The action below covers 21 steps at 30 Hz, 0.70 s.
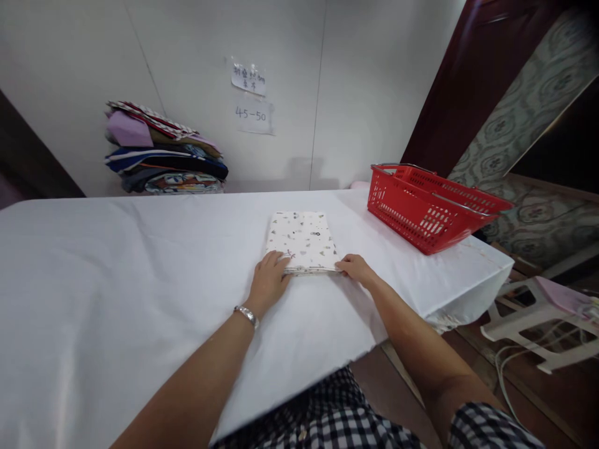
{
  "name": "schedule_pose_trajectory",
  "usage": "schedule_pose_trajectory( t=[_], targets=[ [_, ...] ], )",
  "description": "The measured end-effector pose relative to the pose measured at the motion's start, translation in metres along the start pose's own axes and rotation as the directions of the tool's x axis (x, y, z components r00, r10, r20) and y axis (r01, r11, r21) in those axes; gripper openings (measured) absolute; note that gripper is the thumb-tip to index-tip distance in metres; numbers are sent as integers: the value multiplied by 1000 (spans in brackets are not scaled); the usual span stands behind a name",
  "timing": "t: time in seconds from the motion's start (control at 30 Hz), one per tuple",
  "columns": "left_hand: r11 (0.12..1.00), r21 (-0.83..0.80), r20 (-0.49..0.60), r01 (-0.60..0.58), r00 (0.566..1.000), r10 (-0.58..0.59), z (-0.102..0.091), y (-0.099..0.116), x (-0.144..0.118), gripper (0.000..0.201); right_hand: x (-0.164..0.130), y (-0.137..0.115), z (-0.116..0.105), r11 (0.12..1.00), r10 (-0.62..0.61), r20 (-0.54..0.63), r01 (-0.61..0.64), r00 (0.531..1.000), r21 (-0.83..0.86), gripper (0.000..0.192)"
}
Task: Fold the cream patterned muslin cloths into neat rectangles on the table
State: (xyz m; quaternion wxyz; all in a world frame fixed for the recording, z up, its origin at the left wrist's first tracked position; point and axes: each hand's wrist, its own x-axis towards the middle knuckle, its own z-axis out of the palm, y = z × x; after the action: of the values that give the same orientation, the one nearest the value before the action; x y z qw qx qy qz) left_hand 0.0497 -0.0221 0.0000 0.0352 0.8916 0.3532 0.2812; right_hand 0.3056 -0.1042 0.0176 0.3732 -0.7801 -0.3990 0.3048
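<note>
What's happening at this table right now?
A person stands at a white-covered table with both hands on a folded, small-print cloth. The left hand rests flat on its near left corner and the right hand touches the near right corner. A red basket sits at the right, and stacked fabrics lie by the wall.

Laundry workroom: cloth-covered table (pixel 116 262), fabric stack (pixel 163 149)

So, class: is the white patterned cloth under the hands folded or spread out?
Folded: the white patterned cloth lies as a compact rectangle with layered edges.
</note>
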Motion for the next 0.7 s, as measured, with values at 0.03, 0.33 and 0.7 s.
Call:
schedule_pose_trajectory(
  t=[0.03,0.33,0.7],
  targets=[
    [1000,-9,5,1,1000,-1,0,-2,0,33,1,0,1,1000,-3,-2,3,1000,13,14],
    [996,-85,26,15,1000,-13,1,-20,-4,36,-1,6,5,1000,15,-31,-14,999,3,16],
    [994,-103,67,27,998,-20,-11,-10,-17,48,-2,14,8,997,-59,39,61,998,-42,26]
  ],
)
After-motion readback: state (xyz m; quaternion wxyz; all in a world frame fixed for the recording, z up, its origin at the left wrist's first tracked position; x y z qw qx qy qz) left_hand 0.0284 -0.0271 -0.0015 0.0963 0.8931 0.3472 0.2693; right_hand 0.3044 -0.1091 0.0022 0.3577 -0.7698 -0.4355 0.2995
